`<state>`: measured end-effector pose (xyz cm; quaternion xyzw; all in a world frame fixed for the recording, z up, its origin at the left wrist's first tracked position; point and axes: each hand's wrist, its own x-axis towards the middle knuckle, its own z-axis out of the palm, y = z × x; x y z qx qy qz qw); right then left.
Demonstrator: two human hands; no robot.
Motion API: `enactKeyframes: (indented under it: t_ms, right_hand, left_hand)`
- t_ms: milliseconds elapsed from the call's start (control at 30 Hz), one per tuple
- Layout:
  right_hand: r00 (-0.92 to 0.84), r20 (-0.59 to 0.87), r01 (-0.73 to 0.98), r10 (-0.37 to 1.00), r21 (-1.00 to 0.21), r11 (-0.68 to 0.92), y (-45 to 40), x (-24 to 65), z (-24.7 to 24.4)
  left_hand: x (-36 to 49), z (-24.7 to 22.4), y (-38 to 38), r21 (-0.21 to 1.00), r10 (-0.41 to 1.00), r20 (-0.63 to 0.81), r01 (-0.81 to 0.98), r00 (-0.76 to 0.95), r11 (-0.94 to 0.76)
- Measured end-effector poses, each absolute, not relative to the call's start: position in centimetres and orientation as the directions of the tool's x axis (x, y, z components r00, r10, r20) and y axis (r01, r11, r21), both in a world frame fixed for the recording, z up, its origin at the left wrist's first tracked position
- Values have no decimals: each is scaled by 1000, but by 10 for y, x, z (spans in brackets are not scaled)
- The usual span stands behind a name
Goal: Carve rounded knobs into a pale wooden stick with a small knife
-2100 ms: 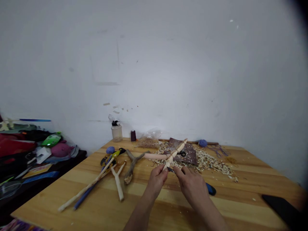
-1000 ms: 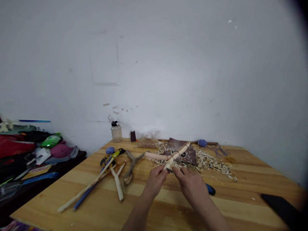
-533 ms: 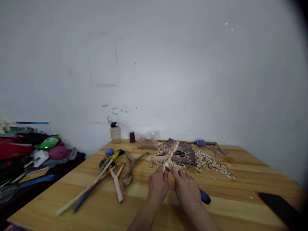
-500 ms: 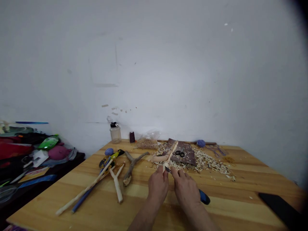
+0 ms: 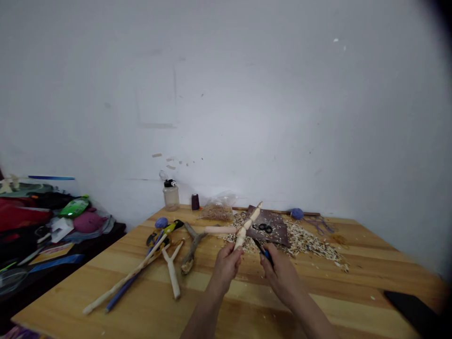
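From the head camera, a pale wooden counter (image 5: 219, 306) runs back to a white wall (image 5: 226, 94), its left edge dropping away toward a dark bed. The left hand (image 5: 224, 269) has its fingers (image 5: 231, 252) wrapped narrowly around a peeled forked stick (image 5: 243, 229), which is tilted up and held above the counter. The fingers (image 5: 267, 260) of the right hand (image 5: 280, 273) are closed around a blue-handled carving knife (image 5: 264, 251), its blade near the stick but not clearly touching it.

Behind the hands, wood shavings (image 5: 303, 241) lie around a dark brown mat (image 5: 271, 228) with black-handled scissors (image 5: 263, 228) on it. Farther left lie a bark-covered forked branch (image 5: 190, 250), a peeled Y-shaped stick (image 5: 172, 273), a long peeled stick (image 5: 123, 282) and a blue rod (image 5: 122, 293). A plastic bottle (image 5: 171, 197) stands by the wall. A black slab (image 5: 413, 310) lies near the right edge, well apart from the right hand.
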<state>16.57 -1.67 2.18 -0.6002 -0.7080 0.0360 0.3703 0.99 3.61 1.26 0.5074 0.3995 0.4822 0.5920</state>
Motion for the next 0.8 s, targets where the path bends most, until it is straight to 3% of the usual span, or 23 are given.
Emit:
enactKeyframes:
  t_ms: [200, 433, 800]
  right_hand:
    - [-122, 552, 875, 825, -332, 352, -17, 162, 19]
    - [-164, 554, 935, 816, -175, 307, -19, 160, 20]
    - [-157, 522, 944, 838, -171, 283, -20, 160, 21]
  left_hand:
    - [7, 15, 33, 986, 943, 122, -144, 309, -81]
    - [5, 11, 36, 984, 914, 179, -82, 365, -160]
    - [4, 8, 37, 988, 926, 149, -3, 347, -157]
